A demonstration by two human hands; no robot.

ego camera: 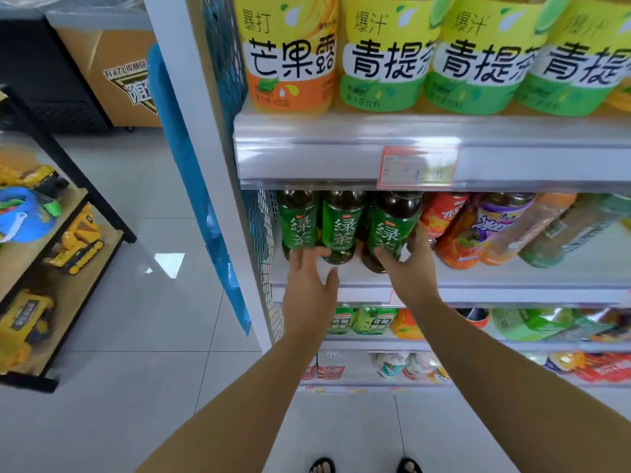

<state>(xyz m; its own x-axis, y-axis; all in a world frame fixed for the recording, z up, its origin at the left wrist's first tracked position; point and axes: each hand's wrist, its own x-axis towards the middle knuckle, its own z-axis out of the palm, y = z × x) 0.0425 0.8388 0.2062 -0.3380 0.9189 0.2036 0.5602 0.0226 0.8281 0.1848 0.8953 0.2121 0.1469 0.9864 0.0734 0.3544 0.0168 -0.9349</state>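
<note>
Shelf (512, 288) under price tag (416, 169): right hand (413, 268) clasps a smooth cylindrical green tea bottle (392, 227); left hand (309, 285), fingers straight, touches neighbouring bottle (341, 227).

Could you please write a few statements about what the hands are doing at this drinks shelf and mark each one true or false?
1. The right hand grips the rightmost green tea bottle. True.
2. The left hand holds a yellow toy digger. False: it holds nothing; its straight fingers reach the foot of the middle green tea bottle.
3. The price tag sits on the shelf edge above the green tea bottles. True.
4. The bottles on the shelf above carry red labels. False: the upper bottles have yellow and green labels, and one has orange.
</note>
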